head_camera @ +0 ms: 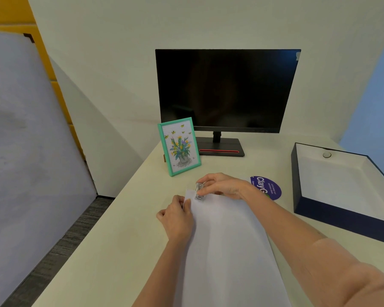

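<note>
From the camera on my head, I look down at a pale cream table (pixel 124 235). A long sheet of white paper (pixel 226 244) lies on it, running from the near edge of the view away from me.

My left hand (pixel 177 218) sits at the paper's left edge, close to its far corner. Its fingers are curled, and the thumb and fingertips pinch that edge.

My right hand (pixel 222 185) reaches across from the right. Its thumb and forefinger are closed on a small silver metal fastener (pixel 199 192). Whether it is a clip or a tiny stapler I cannot tell. It sits right on the paper's far left corner, just beyond my left fingertips.

A round purple sticker with white lettering (pixel 269 188) lies flat on the table just behind my right wrist. Further back on the left, a mint-green framed picture of potted flowers and bees (pixel 179 146) stands upright. Beside it is a black flat monitor (pixel 226 89) with a dark screen, on a stand with a red stripe.

To my right lies a shallow dark blue box with a white inside (pixel 333 211). A small round silver piece (pixel 326 154) lies near its far wall.
</note>
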`<state>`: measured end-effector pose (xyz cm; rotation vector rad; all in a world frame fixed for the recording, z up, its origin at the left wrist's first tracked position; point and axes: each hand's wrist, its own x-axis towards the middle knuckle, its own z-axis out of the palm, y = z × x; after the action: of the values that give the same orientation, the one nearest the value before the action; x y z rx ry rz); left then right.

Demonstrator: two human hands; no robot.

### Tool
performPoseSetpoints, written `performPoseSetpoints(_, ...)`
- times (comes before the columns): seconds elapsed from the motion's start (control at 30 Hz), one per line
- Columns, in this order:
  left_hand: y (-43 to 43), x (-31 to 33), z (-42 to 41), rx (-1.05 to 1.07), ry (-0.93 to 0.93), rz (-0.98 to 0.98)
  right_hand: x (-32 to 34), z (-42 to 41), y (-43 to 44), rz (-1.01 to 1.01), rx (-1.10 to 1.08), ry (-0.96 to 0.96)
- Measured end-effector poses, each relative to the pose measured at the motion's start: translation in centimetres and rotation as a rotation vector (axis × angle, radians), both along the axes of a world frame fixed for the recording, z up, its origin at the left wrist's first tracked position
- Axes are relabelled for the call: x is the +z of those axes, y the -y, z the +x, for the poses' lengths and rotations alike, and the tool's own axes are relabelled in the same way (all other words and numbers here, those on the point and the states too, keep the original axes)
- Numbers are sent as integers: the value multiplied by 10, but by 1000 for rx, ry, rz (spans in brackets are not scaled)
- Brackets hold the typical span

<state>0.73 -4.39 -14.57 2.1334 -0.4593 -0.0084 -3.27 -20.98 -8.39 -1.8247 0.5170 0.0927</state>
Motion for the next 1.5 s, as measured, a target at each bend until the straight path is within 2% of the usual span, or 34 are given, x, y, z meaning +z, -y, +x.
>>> performPoseSetpoints(0.37, 0, 0, 0, 7, 9, -8, 4, -3, 1, 38, 29, -24)
performPoseSetpoints(0.63, 0, 1, -1, 17, 13, -10, 6, -2, 0, -5, 38, -54)
performPoseSetpoints(0.77, -1, 1, -2, 18, 18, -10, 2, 5, -4, -132, -13, -39)
performPoseSetpoints(0.93, -1, 2, -1, 27, 9, -12, 5, -3, 0, 10, 70, -31)
performPoseSetpoints(1.07, 0, 0, -1, 5, 23, 24, 0, 1, -1, -119, -47, -65)
performPoseSetpoints(1.23, -1, 2, -2, 17, 17, 3, 3, 5, -9, 3, 31, -6)
performPoseSetpoints(1.5, -1, 2, -2, 26, -6, -29, 2, 12, -9, 2, 11, -17)
